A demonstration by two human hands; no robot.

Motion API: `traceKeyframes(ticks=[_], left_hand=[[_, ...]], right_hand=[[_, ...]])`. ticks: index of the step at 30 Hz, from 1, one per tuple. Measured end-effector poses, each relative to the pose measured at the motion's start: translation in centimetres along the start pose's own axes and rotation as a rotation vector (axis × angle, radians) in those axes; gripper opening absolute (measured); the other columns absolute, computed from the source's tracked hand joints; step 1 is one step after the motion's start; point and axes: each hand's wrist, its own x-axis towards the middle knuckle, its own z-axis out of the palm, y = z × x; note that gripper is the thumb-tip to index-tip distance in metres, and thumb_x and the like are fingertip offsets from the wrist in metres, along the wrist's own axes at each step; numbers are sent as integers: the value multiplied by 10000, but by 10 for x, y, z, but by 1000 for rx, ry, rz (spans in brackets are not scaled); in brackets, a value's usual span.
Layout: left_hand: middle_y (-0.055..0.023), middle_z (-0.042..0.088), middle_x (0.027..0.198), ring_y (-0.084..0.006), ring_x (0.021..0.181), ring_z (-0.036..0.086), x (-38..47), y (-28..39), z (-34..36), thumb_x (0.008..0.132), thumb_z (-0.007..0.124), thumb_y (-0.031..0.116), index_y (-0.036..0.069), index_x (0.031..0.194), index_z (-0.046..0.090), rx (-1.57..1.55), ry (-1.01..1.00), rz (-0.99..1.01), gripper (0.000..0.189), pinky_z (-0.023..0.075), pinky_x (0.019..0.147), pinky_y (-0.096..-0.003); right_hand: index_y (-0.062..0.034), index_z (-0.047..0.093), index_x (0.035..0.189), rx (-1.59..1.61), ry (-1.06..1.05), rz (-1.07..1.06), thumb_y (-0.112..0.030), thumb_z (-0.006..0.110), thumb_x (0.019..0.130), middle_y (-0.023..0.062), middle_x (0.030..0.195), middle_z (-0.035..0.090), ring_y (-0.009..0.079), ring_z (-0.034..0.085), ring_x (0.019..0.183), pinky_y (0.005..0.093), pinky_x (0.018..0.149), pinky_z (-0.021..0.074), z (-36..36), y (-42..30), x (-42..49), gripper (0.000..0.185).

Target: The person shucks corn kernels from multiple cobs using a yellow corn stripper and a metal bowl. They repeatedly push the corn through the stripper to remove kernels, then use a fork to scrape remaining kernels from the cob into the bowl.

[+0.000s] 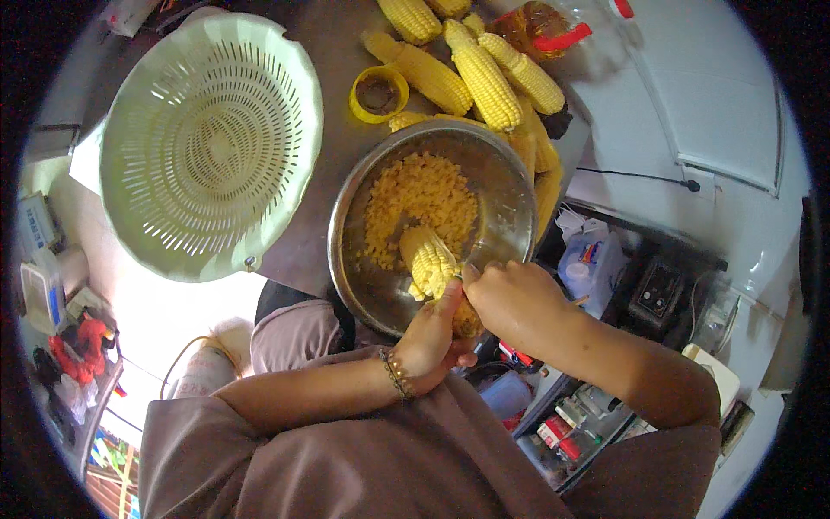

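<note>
My left hand (428, 344) grips a partly stripped corn cob (429, 263) from below, its thumb lying along the cob. The cob slants over a stainless steel bowl (343, 272), with yellow kernels still on its upper end and a bare, orange-brown lower end. My right hand (509, 292) is curled in a fist against the cob's side, close to my left thumb. Whether a small tool is inside that fist is hidden. Loose corn kernels (421, 194) lie heaped in the bowl.
A pale green plastic colander (214, 143) stands left of the bowl. Several corn cobs (483, 78) lie beyond it, beside a yellow lid-like cup (379, 95) and an oil bottle (538, 29). On the right are a plastic jug (587, 263) and a cluttered shelf (564, 415).
</note>
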Motion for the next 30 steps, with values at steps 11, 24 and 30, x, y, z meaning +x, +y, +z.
traceKeyframes(ticks=[11,24,30], left_hand=[[-29,508,658,-129,482,442,0,12,-3,900,474,391,129,951,524,87,76,-12,272,446,472,-314],[-89,518,712,-210,611,549,3,22,-17,877,530,298,57,928,504,-283,-99,-27,247,457,476,-306],[-42,570,766,-138,604,536,6,3,-5,856,573,211,54,934,547,275,144,103,177,429,505,-263]], right_hand=[[30,634,856,642,55,79,-202,560,860,145,726,650,254,643,637,361,590,505,15,52,-7,244],[-18,611,989,1098,108,252,-218,538,865,62,672,624,146,541,486,278,455,431,42,78,-42,246],[-11,591,927,326,330,55,-271,560,845,141,680,627,293,637,578,410,531,519,4,31,-77,274]])
